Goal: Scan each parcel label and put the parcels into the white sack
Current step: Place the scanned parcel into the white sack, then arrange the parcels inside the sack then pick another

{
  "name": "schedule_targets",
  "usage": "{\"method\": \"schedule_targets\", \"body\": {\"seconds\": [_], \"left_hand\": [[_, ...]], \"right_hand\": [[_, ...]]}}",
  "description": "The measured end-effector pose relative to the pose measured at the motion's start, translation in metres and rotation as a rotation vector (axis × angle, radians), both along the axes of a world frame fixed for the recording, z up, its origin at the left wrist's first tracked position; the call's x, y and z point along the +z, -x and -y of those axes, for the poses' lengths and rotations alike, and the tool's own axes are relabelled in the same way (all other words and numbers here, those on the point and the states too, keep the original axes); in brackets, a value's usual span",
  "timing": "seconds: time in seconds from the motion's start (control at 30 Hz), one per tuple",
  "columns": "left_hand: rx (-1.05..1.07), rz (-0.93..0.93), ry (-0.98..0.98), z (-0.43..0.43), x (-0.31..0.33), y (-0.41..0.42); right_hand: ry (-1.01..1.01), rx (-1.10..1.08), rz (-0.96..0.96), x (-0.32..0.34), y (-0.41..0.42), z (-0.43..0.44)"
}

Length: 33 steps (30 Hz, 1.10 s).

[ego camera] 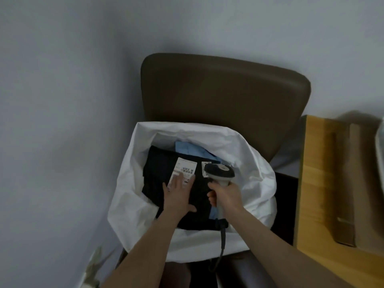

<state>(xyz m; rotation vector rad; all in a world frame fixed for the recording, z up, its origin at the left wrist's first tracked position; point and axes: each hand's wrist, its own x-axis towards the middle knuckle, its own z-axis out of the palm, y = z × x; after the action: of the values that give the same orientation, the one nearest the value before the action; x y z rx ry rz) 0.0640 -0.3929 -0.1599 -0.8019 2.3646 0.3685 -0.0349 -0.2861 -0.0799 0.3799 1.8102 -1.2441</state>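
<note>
Our left hand point(179, 194) lies flat on the black parcel point(158, 169), with the fingers straight and spread and the fingertips over the near end of its white label point(185, 168). The parcel sits on top inside the open white sack point(131, 183), and a blue parcel point(187, 148) shows under its far edge. Our right hand point(225, 194) grips the handle of the scanner point(220, 171) with the fingers curled round it. The scanner's head hangs just right of the label, over a smaller white tag point(204, 165), and its cable point(223, 240) trails down toward us. The sack rests on a brown chair point(224, 90) against the grey wall point(62, 100). To the right stands a wooden table point(311, 183) with a cardboard box point(345, 183) on it.
</note>
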Motion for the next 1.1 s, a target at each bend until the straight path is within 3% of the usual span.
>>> {"method": "schedule_targets", "body": {"seconds": [0.1, 0.33, 0.73, 1.1], "left_hand": [[0.029, 0.093, -0.088, -0.002, -0.031, 0.008], [0.135, 0.044, -0.116, 0.025, -0.036, 0.02], [-0.017, -0.304, 0.054, -0.057, 0.116, 0.059], [-0.252, -0.421, 0.116, -0.26, 0.249, 0.072]], "right_hand": [[-0.008, -0.03, 0.008, -0.017, 0.007, 0.003], [-0.013, -0.132, 0.02, -0.02, 0.02, -0.012], [0.165, -0.265, 0.133, 0.104, 0.005, -0.105], [0.239, -0.273, -0.115, 0.211, -0.024, -0.323]]}}
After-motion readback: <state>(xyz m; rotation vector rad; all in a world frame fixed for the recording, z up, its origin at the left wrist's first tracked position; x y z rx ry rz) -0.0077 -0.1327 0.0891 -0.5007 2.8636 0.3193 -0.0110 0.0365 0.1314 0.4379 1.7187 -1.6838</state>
